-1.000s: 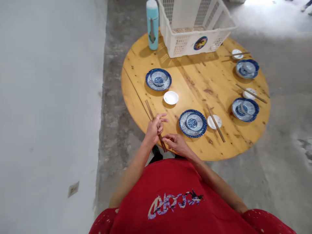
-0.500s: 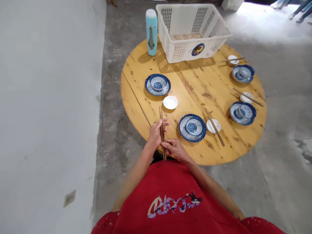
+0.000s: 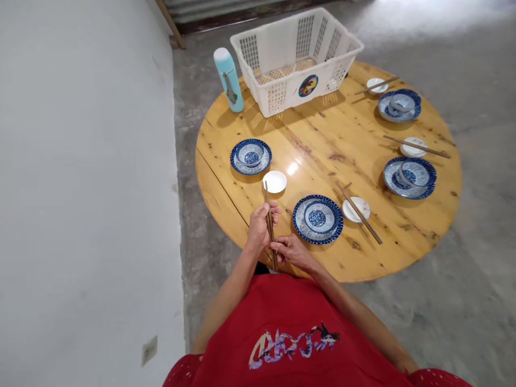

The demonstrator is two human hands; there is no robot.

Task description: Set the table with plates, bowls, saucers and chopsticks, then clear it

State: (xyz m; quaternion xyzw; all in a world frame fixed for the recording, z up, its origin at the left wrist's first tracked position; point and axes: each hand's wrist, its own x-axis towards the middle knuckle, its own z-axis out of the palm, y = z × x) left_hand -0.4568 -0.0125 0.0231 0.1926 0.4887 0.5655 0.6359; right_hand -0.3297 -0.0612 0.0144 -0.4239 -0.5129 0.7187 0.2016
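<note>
Indoors, a round wooden table stands on concrete; at its near edge the left hand and right hand pinch chopsticks between closed fingers.

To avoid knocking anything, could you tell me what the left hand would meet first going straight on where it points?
Probably the small white round saucer, just beyond the tips of the brown wooden chopsticks in the left hand; depth is unclear.

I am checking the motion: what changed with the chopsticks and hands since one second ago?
The chopsticks swung from leaning left to pointing at the small white saucer. The left hand closed around them; the right hand stays at their lower end. The plates on the table stayed put.
</note>
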